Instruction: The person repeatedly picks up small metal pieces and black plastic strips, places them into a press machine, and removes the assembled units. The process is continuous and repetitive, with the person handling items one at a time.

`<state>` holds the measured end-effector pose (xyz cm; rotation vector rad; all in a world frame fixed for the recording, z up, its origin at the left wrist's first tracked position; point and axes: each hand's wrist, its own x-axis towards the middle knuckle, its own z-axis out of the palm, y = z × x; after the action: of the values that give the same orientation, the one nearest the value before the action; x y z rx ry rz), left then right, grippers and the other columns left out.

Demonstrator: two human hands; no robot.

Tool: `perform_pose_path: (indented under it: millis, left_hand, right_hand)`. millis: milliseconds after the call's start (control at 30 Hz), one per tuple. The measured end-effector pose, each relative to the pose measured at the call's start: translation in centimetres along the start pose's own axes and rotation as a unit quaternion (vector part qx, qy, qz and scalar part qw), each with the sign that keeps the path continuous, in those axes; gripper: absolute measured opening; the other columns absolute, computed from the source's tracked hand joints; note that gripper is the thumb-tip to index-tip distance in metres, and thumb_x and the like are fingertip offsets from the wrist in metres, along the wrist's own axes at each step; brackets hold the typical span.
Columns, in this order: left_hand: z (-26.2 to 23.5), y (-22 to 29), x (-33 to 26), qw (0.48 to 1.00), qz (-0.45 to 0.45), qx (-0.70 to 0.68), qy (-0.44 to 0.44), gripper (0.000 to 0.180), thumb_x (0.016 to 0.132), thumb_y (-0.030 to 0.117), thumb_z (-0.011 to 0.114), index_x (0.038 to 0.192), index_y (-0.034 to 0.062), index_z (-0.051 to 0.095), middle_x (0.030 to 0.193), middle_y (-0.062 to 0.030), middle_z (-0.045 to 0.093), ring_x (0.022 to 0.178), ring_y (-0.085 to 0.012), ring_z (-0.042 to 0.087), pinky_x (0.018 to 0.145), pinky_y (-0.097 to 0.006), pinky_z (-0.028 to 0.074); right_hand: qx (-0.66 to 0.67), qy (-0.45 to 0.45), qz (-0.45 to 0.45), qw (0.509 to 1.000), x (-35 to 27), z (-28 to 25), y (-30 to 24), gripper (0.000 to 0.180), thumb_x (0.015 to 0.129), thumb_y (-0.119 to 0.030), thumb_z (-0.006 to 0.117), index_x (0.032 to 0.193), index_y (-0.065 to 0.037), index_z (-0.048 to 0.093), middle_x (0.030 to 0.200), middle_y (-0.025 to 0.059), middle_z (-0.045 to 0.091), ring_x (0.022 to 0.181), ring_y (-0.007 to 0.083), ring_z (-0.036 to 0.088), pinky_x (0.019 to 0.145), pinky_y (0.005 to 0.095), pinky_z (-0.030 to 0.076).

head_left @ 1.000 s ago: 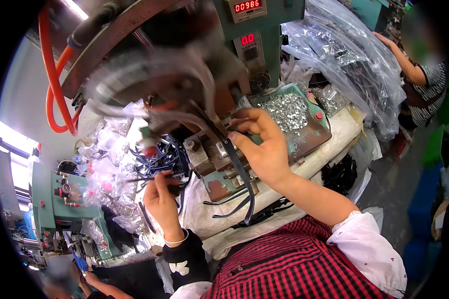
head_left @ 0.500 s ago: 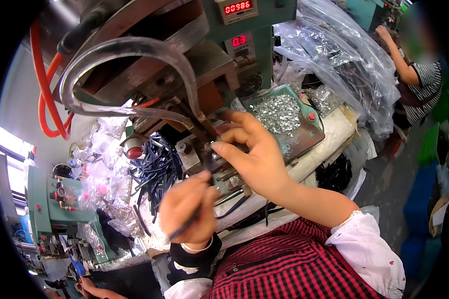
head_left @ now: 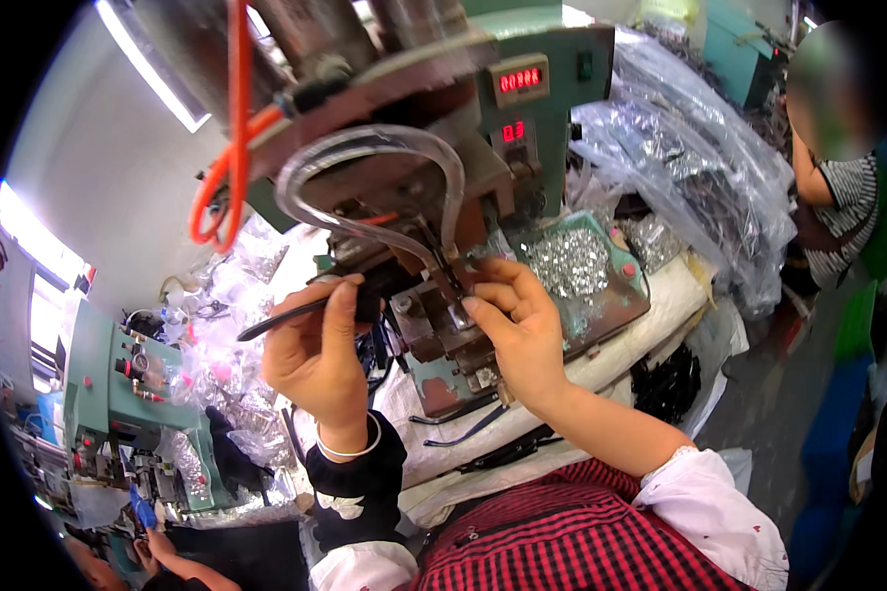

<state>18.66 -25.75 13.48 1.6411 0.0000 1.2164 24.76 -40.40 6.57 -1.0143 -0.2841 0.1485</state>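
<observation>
Green press machine (head_left: pixel 522 148) fills the upper view; two red digit displays (head_left: pixel 519 79) on its front panel. Clear plastic bags (head_left: pixel 690 167) of dark parts at right. Tray of small silver metal pieces (head_left: pixel 572 264) just beside the die.

Left hand (head_left: pixel 315 360) closed around a thin black strap (head_left: pixel 286 317), held near its end; likely light, limp.

Right hand (head_left: pixel 522 330): fingertips pinched narrow at the die block (head_left: pixel 443 325).

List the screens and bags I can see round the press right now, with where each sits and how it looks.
Upper display: small rectangle with red lit digits, on the green machine head.
Lower display: smaller, red digits, just beneath it.
Clear plastic bags: large, crinkled, holding dark parts, right of the machine.
Small clear bags: piled left, behind the left hand.
</observation>
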Motion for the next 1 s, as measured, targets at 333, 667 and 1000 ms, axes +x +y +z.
perform_pose_path:
  millis: [333, 667, 1000]
  left_hand:
    - [-0.3, 0.4, -0.2, 1.000, -0.012, 0.010, -0.011, 0.010, 0.090, -0.005, 0.072, 0.099, -0.0058, 0.069, 0.090, -0.0098, 0.072, 0.073, -0.0100, 0.065, 0.060, -0.020, 0.051]
    - [-0.4, 1.1, -0.2, 0.999, -0.046, 0.009, -0.012, 0.011, 0.087, -0.008, 0.073, 0.097, -0.0054, 0.070, 0.088, -0.0102, 0.072, 0.072, -0.0132, 0.066, 0.063, -0.023, 0.053]
    - [2.3, -1.3, -6.1, 0.877, 0.344, 0.215, -0.257, 0.022, 0.073, 0.000, 0.083, 0.091, 0.0033, 0.071, 0.091, -0.0125, 0.073, 0.059, -0.0180, 0.065, 0.049, -0.027, 0.047]
  right_hand:
    - [-0.058, -0.058, 0.035, 0.996, 0.9, -0.5, -1.1, 0.042, 0.092, -0.003, 0.068, 0.130, 0.005, 0.051, 0.100, 0.0066, 0.072, 0.093, 0.0084, 0.062, 0.087, 0.0238, 0.047]
    - [0.044, -0.040, 0.115, 0.992, 1.3, -0.2, -2.8, 0.048, 0.089, 0.003, 0.062, 0.134, 0.007, 0.047, 0.110, 0.0140, 0.070, 0.104, 0.0179, 0.064, 0.095, 0.0282, 0.047]
    - [-0.354, 0.023, -0.179, 0.918, 4.4, -7.4, -4.2, 0.044, 0.088, 0.000, 0.065, 0.132, -0.001, 0.058, 0.128, 0.0135, 0.065, 0.123, 0.0254, 0.060, 0.108, 0.0361, 0.044]
